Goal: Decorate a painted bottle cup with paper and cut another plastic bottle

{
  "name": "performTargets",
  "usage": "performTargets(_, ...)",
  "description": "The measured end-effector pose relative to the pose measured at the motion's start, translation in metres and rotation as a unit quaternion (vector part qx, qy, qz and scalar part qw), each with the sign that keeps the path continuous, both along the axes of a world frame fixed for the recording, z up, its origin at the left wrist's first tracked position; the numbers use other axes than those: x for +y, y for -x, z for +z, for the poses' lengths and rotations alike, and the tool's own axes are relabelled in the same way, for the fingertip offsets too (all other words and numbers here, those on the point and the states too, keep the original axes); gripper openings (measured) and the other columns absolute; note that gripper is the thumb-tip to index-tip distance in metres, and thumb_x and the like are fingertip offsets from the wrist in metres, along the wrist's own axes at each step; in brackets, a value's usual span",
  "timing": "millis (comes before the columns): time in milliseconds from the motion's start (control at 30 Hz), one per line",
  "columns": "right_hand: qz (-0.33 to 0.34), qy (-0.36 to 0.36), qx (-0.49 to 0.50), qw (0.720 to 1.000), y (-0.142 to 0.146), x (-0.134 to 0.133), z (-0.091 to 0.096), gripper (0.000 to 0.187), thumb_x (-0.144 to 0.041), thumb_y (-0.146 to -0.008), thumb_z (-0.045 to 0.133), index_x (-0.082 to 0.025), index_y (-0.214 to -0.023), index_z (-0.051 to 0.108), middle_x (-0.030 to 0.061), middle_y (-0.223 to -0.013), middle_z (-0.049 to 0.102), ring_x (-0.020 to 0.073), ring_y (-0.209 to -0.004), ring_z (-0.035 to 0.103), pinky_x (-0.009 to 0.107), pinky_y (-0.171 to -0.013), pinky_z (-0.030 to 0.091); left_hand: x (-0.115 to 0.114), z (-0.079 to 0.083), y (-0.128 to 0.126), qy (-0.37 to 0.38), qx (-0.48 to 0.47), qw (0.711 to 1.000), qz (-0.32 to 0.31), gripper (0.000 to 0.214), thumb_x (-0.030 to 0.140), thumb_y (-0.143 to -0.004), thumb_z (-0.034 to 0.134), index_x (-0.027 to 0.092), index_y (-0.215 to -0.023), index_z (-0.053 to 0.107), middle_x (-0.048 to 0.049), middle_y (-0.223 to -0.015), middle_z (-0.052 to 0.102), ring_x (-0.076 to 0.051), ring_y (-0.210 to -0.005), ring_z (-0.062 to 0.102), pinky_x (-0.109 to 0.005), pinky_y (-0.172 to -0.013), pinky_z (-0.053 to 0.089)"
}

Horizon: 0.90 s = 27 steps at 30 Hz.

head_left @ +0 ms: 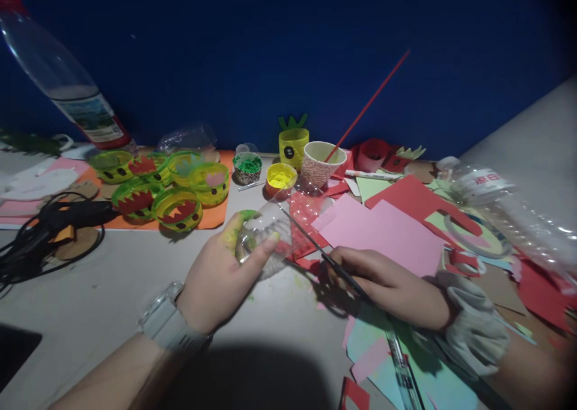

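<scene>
My left hand [225,269], with yellow and green paint on its fingers, grips a clear piece of plastic bottle [265,232] between thumb and fingers, just above the table. From the right, my right hand [378,281] is closed around dark-handled scissors [311,237]. Their upper blade lies across the clear plastic; the lower blade is partly lost in shadow. Behind the hands stand a small cup of yellow paint [282,177], a cup of green paint [247,168] and a patterned paper cup [322,163] with a red stick leaning in it.
Several painted plastic rings [178,208] sit on orange paper [216,214] at left. Black cables [49,217] lie nearer. A large bottle [85,103] stands far left. Pink paper [383,229] and red scraps cover the right side, beside a clear bottle [487,184]. A pen [399,362] lies near.
</scene>
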State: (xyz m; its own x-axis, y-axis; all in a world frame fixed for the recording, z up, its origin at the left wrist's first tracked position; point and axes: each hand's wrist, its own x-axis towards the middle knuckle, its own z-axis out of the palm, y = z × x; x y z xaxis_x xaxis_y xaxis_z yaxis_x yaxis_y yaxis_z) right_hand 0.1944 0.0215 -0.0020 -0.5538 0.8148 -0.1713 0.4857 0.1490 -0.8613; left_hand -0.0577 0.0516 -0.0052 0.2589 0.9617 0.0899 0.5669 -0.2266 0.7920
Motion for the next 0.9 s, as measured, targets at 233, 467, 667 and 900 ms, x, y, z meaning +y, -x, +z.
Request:
performTargets(233,-0.007,-0.01,-0.021,1.0,-0.003,0.0015,-0.0018,0.042,-0.055,-0.09,0.037,-0.017,-0.08,0.051,0.003,-0.073,0.054,0.0143,-0.064,0.047,0.026,-0.059,0.04,-0.0004,0.0,0.0,0.001,-0.018,1.0,0.006,0.047,0.052,-0.082,0.05,0.02,-0.118,0.048,-0.0066,-0.104,0.067,-0.023,-0.094,0.063,-0.032,-0.075,0.049)
performTargets(467,-0.006,-0.032,-0.028,0.999,-0.0003,0.0011,0.0,0.042,-0.056,-0.09,0.035,-0.018,-0.079,0.05,0.0016,-0.073,0.053,0.0137,-0.064,0.047,0.024,-0.06,0.039,0.0001,-0.0023,0.0011,0.008,-0.017,1.0,0.013,0.043,0.053,-0.089,0.036,0.022,-0.116,0.047,-0.0035,-0.096,0.067,-0.02,-0.088,0.062,-0.032,-0.074,0.045)
performTargets(667,-0.01,-0.025,-0.042,0.999,0.0013,-0.0008,-0.0005,0.044,-0.057,-0.091,0.032,-0.018,-0.082,0.051,0.0032,-0.076,0.055,0.0149,-0.066,0.049,0.026,-0.062,0.04,0.0,-0.0044,0.0017,0.013,0.003,1.0,0.012,0.042,0.053,-0.09,0.033,0.02,-0.109,0.052,-0.0044,-0.089,0.066,-0.022,-0.084,0.061,-0.034,-0.074,0.043)
performTargets(900,-0.005,-0.005,-0.035,0.999,0.0001,-0.001,-0.0028,0.043,-0.057,-0.091,0.03,-0.019,-0.08,0.046,0.0023,-0.074,0.053,0.0146,-0.064,0.048,0.026,-0.061,0.04,-0.0004,-0.0036,0.0017,0.013,0.018,1.0,0.013,0.039,0.053,-0.09,0.032,0.02,-0.098,0.052,-0.0018,-0.071,0.061,-0.023,-0.084,0.062,-0.034,-0.072,0.043)
